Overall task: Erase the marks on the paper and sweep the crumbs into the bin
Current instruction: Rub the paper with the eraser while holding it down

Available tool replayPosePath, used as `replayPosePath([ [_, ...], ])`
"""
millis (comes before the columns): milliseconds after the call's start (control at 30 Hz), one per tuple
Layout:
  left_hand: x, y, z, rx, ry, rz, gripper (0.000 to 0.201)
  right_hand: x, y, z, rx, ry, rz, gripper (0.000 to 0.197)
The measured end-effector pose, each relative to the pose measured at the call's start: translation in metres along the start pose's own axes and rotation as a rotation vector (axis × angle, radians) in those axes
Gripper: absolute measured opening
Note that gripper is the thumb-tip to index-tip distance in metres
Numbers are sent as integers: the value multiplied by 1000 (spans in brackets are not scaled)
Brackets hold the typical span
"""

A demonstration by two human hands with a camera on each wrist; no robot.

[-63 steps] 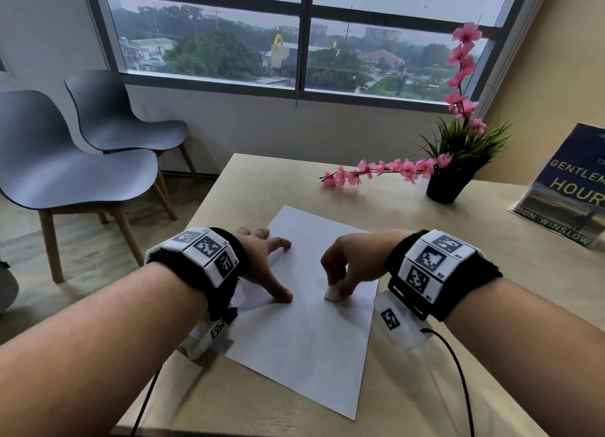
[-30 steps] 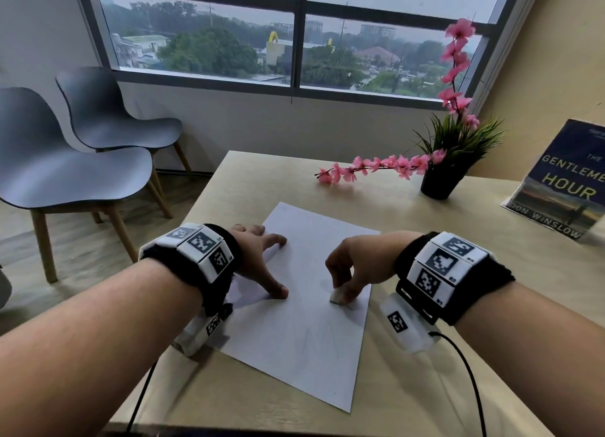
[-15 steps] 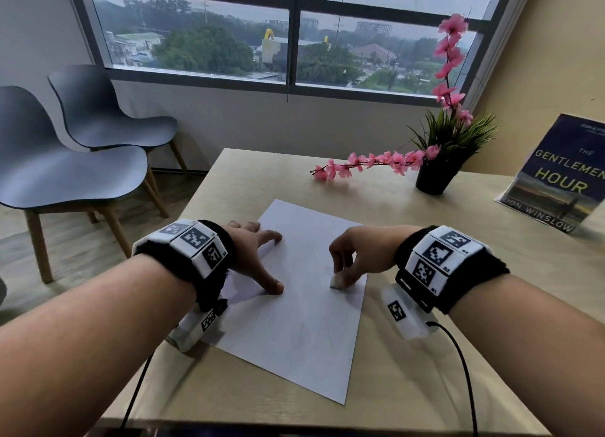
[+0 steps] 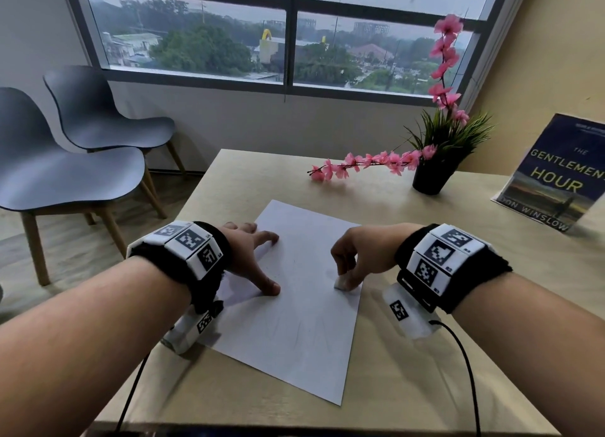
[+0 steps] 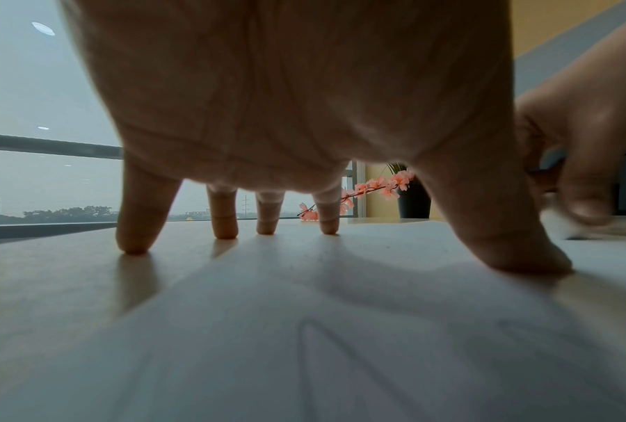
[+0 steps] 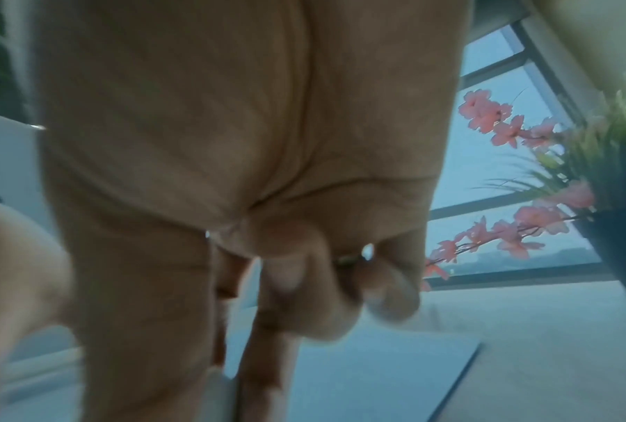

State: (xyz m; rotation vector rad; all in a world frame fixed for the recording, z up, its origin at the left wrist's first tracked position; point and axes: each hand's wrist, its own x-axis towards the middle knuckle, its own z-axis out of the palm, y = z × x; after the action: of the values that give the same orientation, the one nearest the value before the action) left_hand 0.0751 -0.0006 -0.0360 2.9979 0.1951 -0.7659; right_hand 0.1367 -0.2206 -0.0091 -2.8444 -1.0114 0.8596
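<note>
Head view, paper: a white sheet (image 4: pixel 304 305) lies flat and turned at an angle on the pale wooden bench (image 4: pixel 425 371), with faint pencil marks (image 4: pixel 296 333) on its near half.
Head view, left hand: the left hand (image 4: pixel 252 260) is spread on the sheet's left edge, thumb pressed on the paper; its grip is apart, clamped on nothing.
Head view, right hand: the right hand (image 4: pixel 357 256) is curled over the sheet's right edge, its grip pinched together on a small white eraser (image 4: pixel 342 282) that touches the paper.
Head view, surroundings: a black pot of grass with pink blossom stems (image 4: pixel 432 171) stands at the far right, a book (image 4: pixel 556 174) leans further right, and 2 grey chairs (image 4: pixel 82 161) sit by the window (image 4: pixel 288 34).
Left wrist view: 4 straight fingertips (image 5: pixel 224 228) and the thumb (image 5: pixel 514 251) press down, some on the bench and some on the paper; pencil strokes show in the foreground, and the other hand with the eraser (image 5: pixel 564 228) is blurred at right.
Right wrist view: blurred; thumb and fingers (image 6: pixel 261 342) close on the white eraser (image 6: pixel 221 394) at the bottom, above the sheet, whose right edge (image 6: pixel 459 379) runs across the bench.
</note>
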Motion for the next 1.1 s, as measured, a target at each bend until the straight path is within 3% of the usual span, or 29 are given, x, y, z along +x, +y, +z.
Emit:
replayPosePath([
  [100, 0, -1, 0, 4, -6, 1, 111, -3, -1, 1, 5, -49, -14, 21],
  [267, 0, -1, 0, -5, -7, 0, 111, 4, 2, -2, 0, 69, 28, 22],
  [433, 2, -1, 1, 0, 1, 2, 111, -5, 5, 1, -3, -86, -20, 17],
  [633, 2, -1, 1, -5, 4, 5, 111, -2, 9, -3, 44, 45, 17, 20],
  [800, 3, -1, 1, 5, 1, 6, 111, -7, 10, 1, 16, -63, 6, 16],
  [1100, 4, -2, 1, 14, -6, 3, 112, -6, 12, 1, 10, 35, 33, 18],
])
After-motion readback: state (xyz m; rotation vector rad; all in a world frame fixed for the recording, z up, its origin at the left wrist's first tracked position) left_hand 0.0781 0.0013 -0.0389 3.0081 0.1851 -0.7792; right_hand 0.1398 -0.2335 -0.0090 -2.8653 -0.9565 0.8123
